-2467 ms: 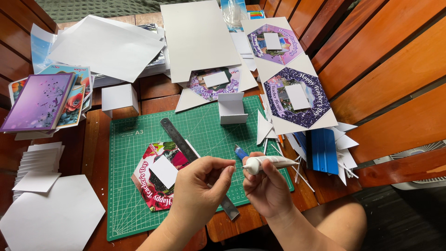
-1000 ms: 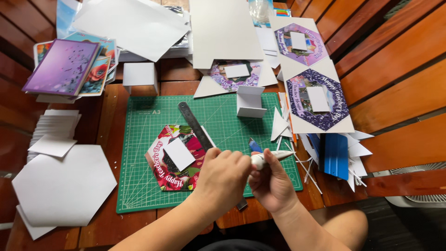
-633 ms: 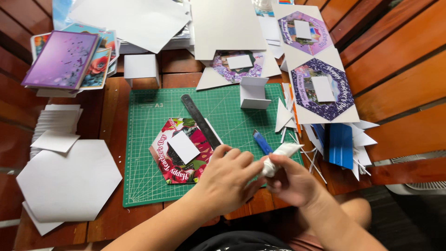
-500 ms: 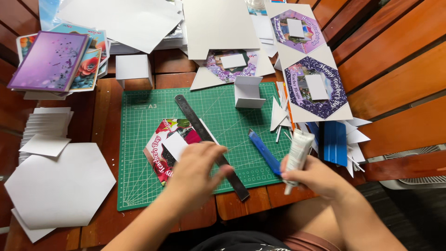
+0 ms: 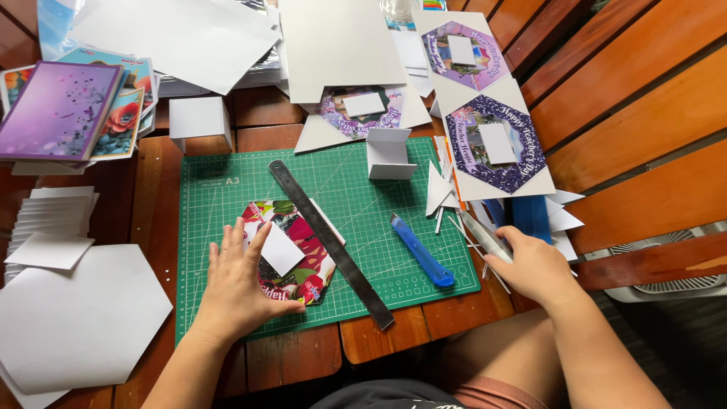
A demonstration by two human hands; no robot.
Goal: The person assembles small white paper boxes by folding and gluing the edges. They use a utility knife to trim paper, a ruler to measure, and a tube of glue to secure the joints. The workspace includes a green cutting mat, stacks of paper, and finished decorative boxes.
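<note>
the left hand lies flat, fingers spread, on the red floral hexagonal card near the front left of the green cutting mat, pressing it down rather than gripping it. a small white paper square sits on the middle of that card, its edge just under the fingertips. a long dark metal ruler runs slantwise across the mat, touching the card's right side.

the right hand rests past the mat's right edge, among white paper offcuts, with its fingers closed round a slim white glue tube; the tube points back toward the mat. a blue utility knife lies loose on the mat near its front right corner, touched by neither hand.

as a judgement, this card is part way: the white square is on its face and is being pressed in place, but it has no white backing yet. two purple hexagonal cards on white backing lie at the far right of the wooden slatted table and look complete by comparison; a third purple one sits half under a white sheet beyond the mat. a folded white paper box stands at the mat's far edge, a stack of white paper squares and a large white paper hexagon wait at the left, which suggests more pieces are left to assemble.
</note>
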